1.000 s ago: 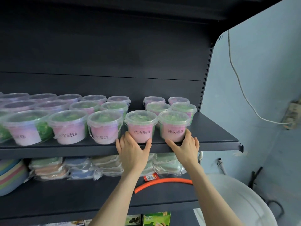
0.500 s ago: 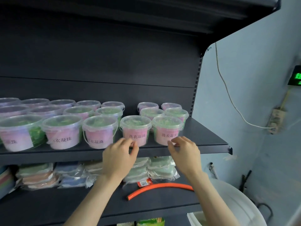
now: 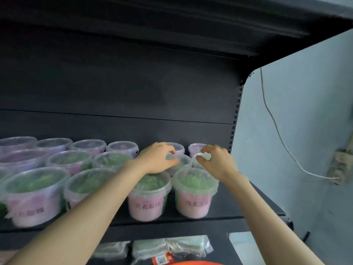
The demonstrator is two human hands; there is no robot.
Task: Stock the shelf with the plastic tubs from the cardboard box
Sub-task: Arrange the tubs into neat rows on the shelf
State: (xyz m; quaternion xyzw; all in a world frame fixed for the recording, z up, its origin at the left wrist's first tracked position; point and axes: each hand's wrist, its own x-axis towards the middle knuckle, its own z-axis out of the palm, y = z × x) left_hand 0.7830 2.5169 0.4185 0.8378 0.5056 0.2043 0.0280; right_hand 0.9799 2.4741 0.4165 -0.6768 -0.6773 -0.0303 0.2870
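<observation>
Clear plastic tubs with pink labels and green contents stand in three rows on the black shelf [image 3: 231, 205]. Two front tubs [image 3: 147, 201] [image 3: 193, 197] sit at the right end of the front row. My left hand [image 3: 156, 158] reaches over them, fingers curled on the rim of a second-row tub [image 3: 182, 163]. My right hand [image 3: 219, 163] pinches the lid rim of the neighbouring second-row tub [image 3: 204, 157]. Both tubs rest on the shelf. The cardboard box is out of view.
More tubs [image 3: 68, 161] fill the shelf to the left. Bare shelf lies right of the tubs. Wrapped packets [image 3: 172, 245] lie on the lower shelf. The upper shelf [image 3: 191, 25] overhangs. A white cable [image 3: 277, 129] runs down the blue wall to a socket [image 3: 340, 169].
Both hands left the front tubs and moved up and back over them onto the second-row tubs. The camera has come closer to the shelf.
</observation>
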